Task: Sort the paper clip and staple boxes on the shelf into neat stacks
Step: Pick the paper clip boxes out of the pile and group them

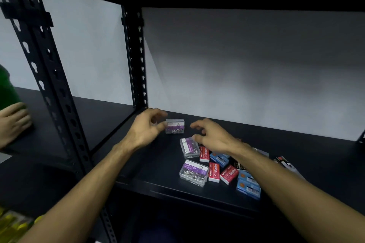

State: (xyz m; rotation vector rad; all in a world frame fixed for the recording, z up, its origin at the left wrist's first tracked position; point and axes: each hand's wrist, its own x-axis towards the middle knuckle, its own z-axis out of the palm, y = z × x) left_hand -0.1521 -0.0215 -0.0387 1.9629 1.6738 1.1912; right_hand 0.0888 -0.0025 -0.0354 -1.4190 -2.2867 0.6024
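Observation:
A clear paper clip box with a purple label (175, 126) stands alone near the back of the black shelf (158, 163). My left hand (147, 127) hovers at its left end, fingers loosely curled, one fingertip touching or nearly touching the box. My right hand (210, 133) hangs to the right with relaxed fingers over a second paper clip box (189, 149) and holds nothing. A third paper clip box (194, 172) lies nearer the front. Red staple boxes (214, 172) and blue boxes (247, 184) lie jumbled under my right forearm.
A black perforated upright (136, 61) stands at the shelf's back left, and a larger one (45, 77) at the front left. Another person's hand (13, 122) with a green sleeve rests on the neighbouring shelf. Dark boxes (284, 162) lie at the right. Yellow items (11, 225) sit below.

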